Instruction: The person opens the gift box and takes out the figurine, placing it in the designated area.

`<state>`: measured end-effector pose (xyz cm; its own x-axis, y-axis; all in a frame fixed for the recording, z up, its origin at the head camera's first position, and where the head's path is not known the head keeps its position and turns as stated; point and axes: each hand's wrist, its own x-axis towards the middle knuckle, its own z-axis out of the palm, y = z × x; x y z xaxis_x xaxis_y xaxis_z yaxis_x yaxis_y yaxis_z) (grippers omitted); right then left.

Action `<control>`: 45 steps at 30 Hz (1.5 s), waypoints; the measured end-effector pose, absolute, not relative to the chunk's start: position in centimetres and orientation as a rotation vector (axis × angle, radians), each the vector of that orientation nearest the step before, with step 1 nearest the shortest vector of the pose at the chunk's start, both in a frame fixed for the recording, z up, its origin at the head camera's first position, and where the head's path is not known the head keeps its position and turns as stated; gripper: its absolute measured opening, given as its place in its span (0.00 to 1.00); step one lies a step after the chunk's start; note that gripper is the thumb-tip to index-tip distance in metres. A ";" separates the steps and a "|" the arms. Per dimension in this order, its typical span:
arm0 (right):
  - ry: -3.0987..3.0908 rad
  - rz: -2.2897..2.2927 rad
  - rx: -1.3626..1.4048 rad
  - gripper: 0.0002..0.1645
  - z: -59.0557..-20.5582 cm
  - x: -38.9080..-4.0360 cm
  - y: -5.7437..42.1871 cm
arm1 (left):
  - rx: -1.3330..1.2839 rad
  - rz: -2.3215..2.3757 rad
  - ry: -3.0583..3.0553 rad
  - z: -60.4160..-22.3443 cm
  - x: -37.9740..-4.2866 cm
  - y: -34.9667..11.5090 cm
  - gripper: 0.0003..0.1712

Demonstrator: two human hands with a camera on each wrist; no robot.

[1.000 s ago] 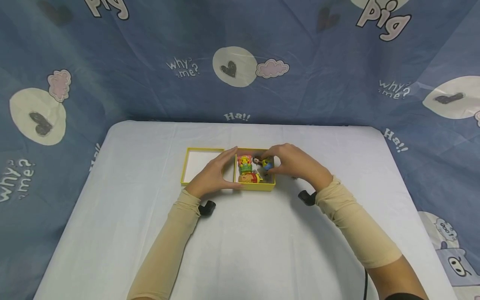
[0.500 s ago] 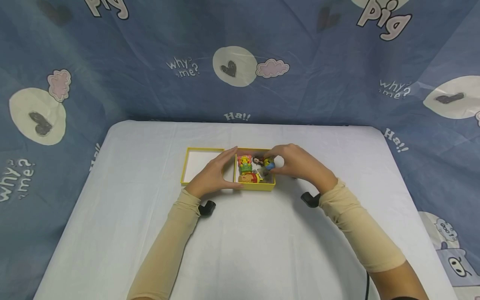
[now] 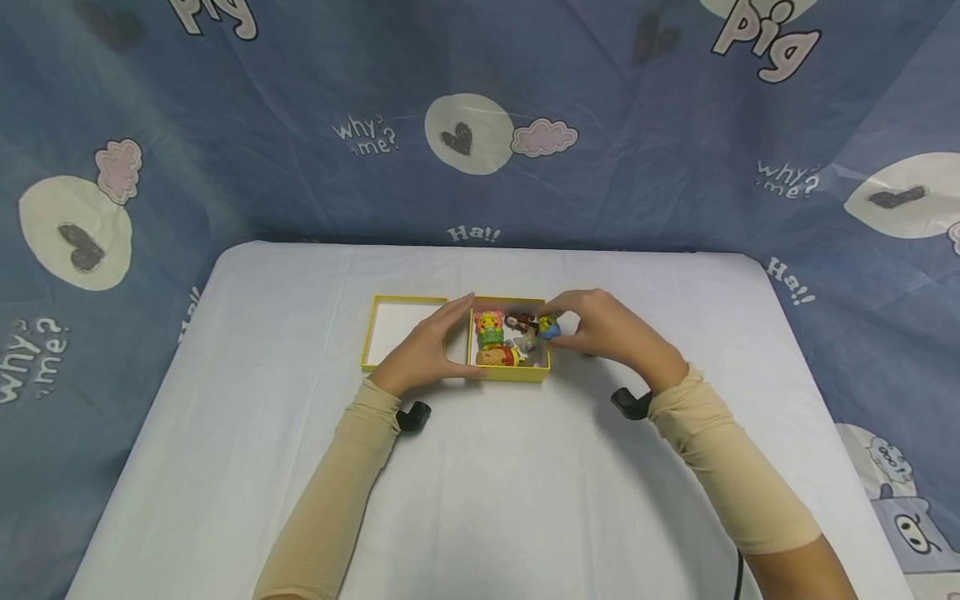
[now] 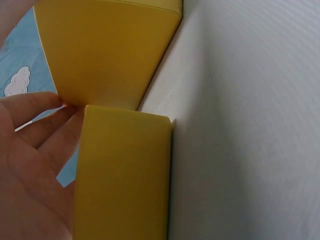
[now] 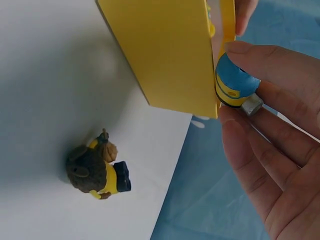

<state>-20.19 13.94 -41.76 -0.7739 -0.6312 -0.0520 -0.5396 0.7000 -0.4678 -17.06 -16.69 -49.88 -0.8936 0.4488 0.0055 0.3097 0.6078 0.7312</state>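
A yellow box (image 3: 510, 375) holds several small toy figures, among them a green-and-yellow one (image 3: 491, 331) and one in red and yellow (image 3: 498, 357). My left hand (image 3: 422, 350) grips this box at its left end, thumb on the near side and fingertips at the far corner. Between the thumb and fingers of my right hand (image 3: 615, 329) is a blue-and-yellow toy figure (image 5: 236, 80), with a small silvery part below. It is at the box's right rim. In the left wrist view, my left fingertips touch the box wall (image 4: 107, 50).
A shallow yellow-rimmed lid (image 3: 371, 333) with a white inside lies left of the box, partly behind my left hand. A brown toy figure in yellow (image 5: 95, 170) lies on the white tablecloth (image 3: 480, 500) right of the box. Blue printed cloth (image 3: 300, 100) hangs behind the table.
My right hand has moved right, bringing the blue-and-yellow toy figure from inside the box to its right rim. A grey figure in the box shows more. My left hand stays put.
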 end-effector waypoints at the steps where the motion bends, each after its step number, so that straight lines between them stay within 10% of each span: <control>1: 2.702 -0.646 -0.938 0.27 -41.8 -20.2 14.0 | 0.631 1.155 2.653 -49.9 -17.1 -16.7 0.70; 45: 2.755 -0.701 -0.737 0.27 -44.0 -19.7 19.8 | 0.602 1.159 2.653 -49.7 -17.0 -16.6 0.71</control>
